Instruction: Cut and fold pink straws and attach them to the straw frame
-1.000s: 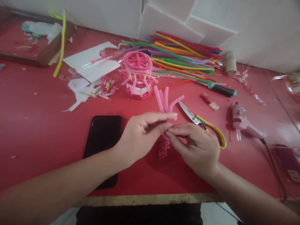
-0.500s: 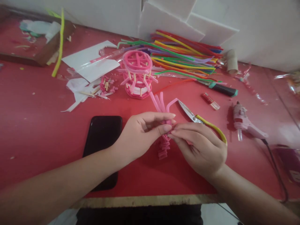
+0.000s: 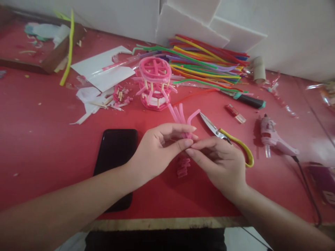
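Pink pipe cleaners [image 3: 180,113] stand in a small bundle near the front middle, one bent out to the right. My left hand [image 3: 162,148] pinches the bundle between thumb and fingers. Against it, my right hand [image 3: 221,162] is closed at the thumb and fingertips on the lower part of the bundle, whose exact grip point is hidden. Folded pink pieces [image 3: 183,167] show below the hands. Behind them stands a round pink frame [image 3: 155,83] with short wooden sticks. Scissors with yellow handles [image 3: 239,141] lie beside my right hand.
A black phone [image 3: 115,150] lies left of my left hand. Coloured pipe cleaners [image 3: 206,62] are heaped at the back. A cutter [image 3: 250,101], a glue gun [image 3: 274,137] and its cord lie right. Paper scraps [image 3: 89,99] and a wooden tray [image 3: 49,64] are left.
My right hand has shifted slightly left, its thumb now closer to my left thumb. More of the scissors' handle shows. The bundle stays in my left hand.
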Tool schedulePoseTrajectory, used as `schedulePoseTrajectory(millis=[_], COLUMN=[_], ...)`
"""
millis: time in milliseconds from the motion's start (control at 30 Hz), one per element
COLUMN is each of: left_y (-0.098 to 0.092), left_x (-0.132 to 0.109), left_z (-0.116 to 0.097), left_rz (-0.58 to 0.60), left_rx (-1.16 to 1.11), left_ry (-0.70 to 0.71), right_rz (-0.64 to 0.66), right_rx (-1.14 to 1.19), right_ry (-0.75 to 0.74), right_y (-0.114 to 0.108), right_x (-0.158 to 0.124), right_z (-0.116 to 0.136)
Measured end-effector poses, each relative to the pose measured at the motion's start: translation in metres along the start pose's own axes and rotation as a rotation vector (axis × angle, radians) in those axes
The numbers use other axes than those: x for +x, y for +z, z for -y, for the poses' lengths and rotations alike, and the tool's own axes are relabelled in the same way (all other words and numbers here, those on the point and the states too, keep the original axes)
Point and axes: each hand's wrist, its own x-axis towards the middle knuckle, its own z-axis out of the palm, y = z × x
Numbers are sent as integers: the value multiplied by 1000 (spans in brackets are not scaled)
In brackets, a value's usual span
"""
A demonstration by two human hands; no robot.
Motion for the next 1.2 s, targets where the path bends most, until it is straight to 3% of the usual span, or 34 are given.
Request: schedulePoseTrajectory(millis=[133, 300, 367, 567, 767, 1067, 1200], left_y=[3, 4, 2, -5, -6, -8, -7], left_x=[-2, 1, 4, 9, 9, 8, 8], left_z=[-1, 0, 1, 4, 0, 2, -1], left_rz=[-68, -154, -126, 150, 290, 228, 254], left_rx=[-19, -72, -129, -333, -370, -210, -141], left_ry=[22, 4, -67, -302, -360, -337, -292], right_rz=[29, 77, 76, 115, 204, 399, 465], right_rx=[407, 596, 648, 728, 772, 945, 922], right_ry=[267, 363, 378, 455, 560, 771, 838], right_y=[5, 5, 5, 3, 0, -7, -10], right_x=[1, 2, 2, 5, 7, 12, 14], right_z=[-2, -8, -9, -5, -2, -4, -5])
